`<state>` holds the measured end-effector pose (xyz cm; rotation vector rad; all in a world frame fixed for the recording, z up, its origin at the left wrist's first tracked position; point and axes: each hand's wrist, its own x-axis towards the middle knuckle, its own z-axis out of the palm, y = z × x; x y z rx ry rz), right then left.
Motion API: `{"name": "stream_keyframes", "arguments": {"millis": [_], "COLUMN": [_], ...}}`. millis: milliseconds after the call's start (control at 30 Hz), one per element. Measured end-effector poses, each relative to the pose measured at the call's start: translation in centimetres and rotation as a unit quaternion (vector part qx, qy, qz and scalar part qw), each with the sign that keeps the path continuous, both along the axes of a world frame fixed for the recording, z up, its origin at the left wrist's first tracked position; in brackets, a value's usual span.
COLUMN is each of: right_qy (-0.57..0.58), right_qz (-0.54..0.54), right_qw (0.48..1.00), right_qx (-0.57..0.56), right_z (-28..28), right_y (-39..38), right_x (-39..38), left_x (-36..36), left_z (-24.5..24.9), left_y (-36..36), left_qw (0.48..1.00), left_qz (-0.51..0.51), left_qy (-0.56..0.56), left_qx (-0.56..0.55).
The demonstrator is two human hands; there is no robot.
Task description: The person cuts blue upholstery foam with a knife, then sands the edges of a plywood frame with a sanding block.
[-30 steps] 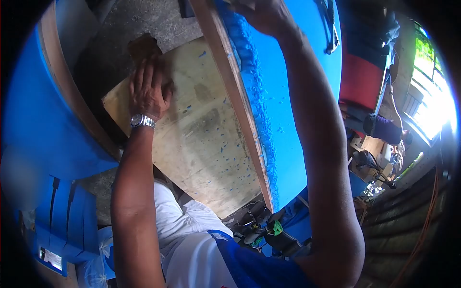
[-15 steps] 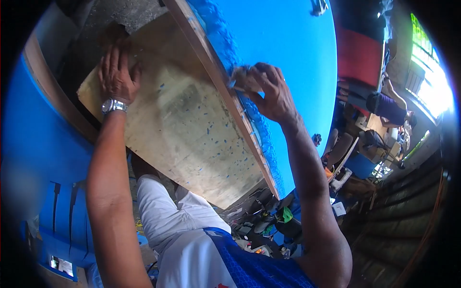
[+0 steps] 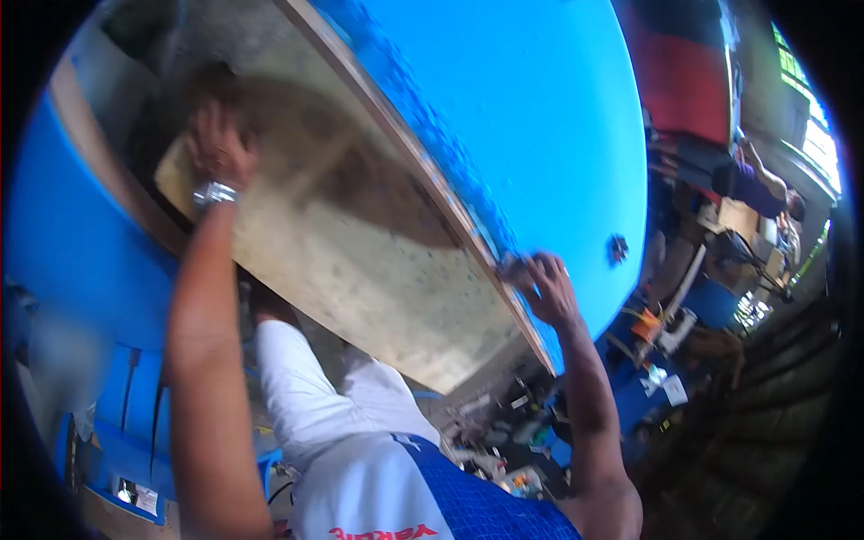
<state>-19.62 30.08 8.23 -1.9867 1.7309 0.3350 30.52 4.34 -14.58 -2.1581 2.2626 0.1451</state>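
Note:
My left hand [image 3: 220,148], with a metal wristwatch [image 3: 216,193] at its wrist, lies on a pale tan board [image 3: 360,279] with fingers spread. Beyond that board rises a large blue panel [image 3: 540,126] edged by a narrow wooden strip [image 3: 396,126]. Rough blue material [image 3: 432,130] runs along the strip's inner side. My right hand [image 3: 551,290] is closed around a small brownish block [image 3: 515,270], at the strip near its lower end. Motion blur and my fingers hide much of the block, so I cannot tell its exact kind. Small blue bits are scattered over the tan board.
Another blue panel with a wooden edge [image 3: 90,135] stands on the left. A dark fitting [image 3: 617,248] sits on the large blue panel. Cluttered items [image 3: 504,432] lie below its lower corner. Off to the right, a person in a purple top [image 3: 756,189] is near a window.
My right hand has slid down along the wooden strip toward its lower end with the block. The left hand stays on the tan board. The view has shifted slightly.

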Motion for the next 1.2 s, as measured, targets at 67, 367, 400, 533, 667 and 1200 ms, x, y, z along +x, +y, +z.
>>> {"name": "stream_keyframes", "arguments": {"millis": [67, 367, 400, 533, 667, 1200], "right_qy": [0.018, -0.089, -0.102, -0.166, -0.151, -0.158], "right_qz": [-0.003, 0.046, 0.068, 0.156, 0.232, 0.335], "right_qw": [1.000, 0.981, 0.973, 0.932, 0.903, 0.874], "right_qx": [0.020, -0.167, -0.195, -0.284, -0.329, -0.314], "right_z": [1.9, -0.3, -1.6, -4.9, -5.8, -6.3], "right_y": [1.5, -32.3, -37.1, -56.2, -70.5, -71.6], "right_x": [-1.1, 17.2, 19.8, 30.3, 38.5, 38.9], "left_x": [0.1, -0.2, 0.2, 0.5, 0.9, 0.3], "left_z": [-1.0, 2.4, 2.7, 3.2, 3.4, 2.5], "left_y": [0.0, -0.7, -0.9, -1.2, -1.4, -0.8], "left_qw": [0.999, 0.991, 0.987, 0.973, 0.962, 0.969], "left_qz": [-0.023, -0.025, -0.032, -0.017, -0.020, 0.002], "left_qy": [0.012, 0.131, 0.153, 0.222, 0.253, 0.242], "left_qx": [-0.022, -0.010, -0.021, 0.057, 0.099, 0.045]}}
